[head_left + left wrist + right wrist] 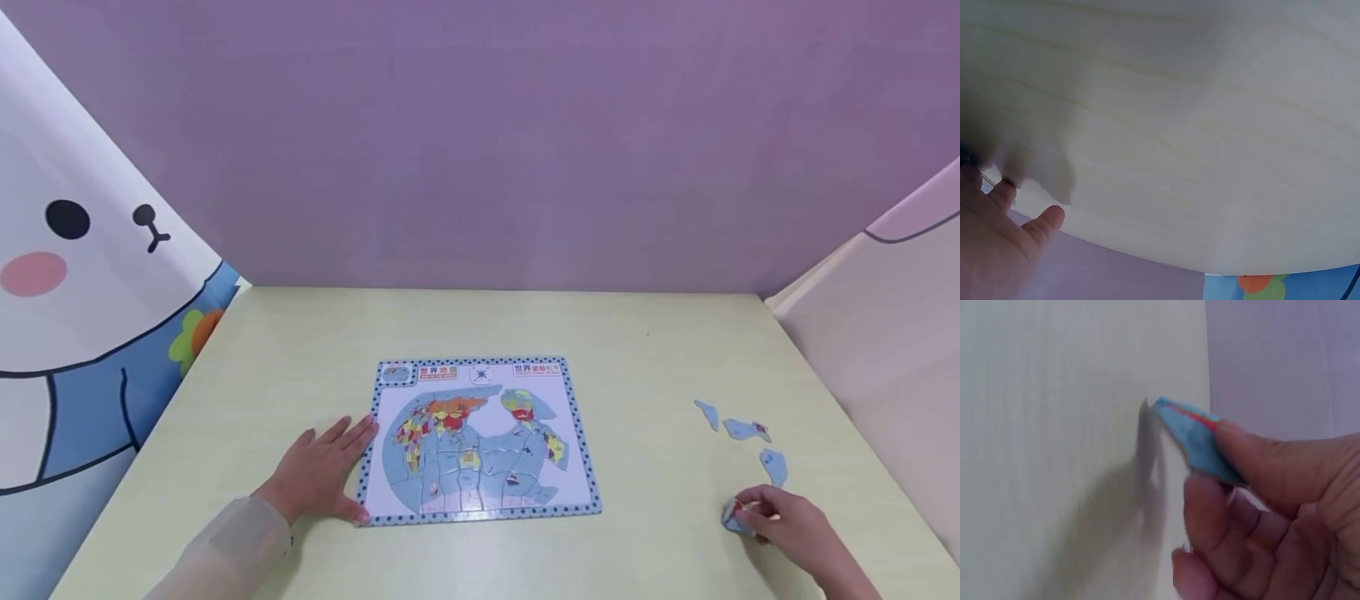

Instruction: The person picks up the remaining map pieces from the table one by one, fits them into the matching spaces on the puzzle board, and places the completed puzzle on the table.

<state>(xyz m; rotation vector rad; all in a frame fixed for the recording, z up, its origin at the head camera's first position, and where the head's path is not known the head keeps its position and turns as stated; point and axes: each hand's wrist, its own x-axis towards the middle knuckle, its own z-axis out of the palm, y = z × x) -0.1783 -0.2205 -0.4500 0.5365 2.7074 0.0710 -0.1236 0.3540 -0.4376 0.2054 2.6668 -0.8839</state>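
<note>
A world map jigsaw puzzle (480, 512) lies in its white, dotted-border tray on the table, with a white gap in the upper middle and right of the map. My left hand (318, 471) rests at the tray's left edge, fingers spread and straight; in the left wrist view part of that hand (1004, 244) shows at the lower left. Off to the right, my right hand (787, 525) pinches a blue puzzle piece (1194, 437) with a red patch between thumb and fingers. The right wrist view shows this piece held just off the tabletop, its shadow beside it.
Loose blue pieces lie on the table's right side: a narrow one (707, 413), a wide one (742, 429) and a rounded one (773, 467). A purple wall (495, 150) stands behind the table (300, 333). A cartoon-printed cloth (90, 333) hangs at left.
</note>
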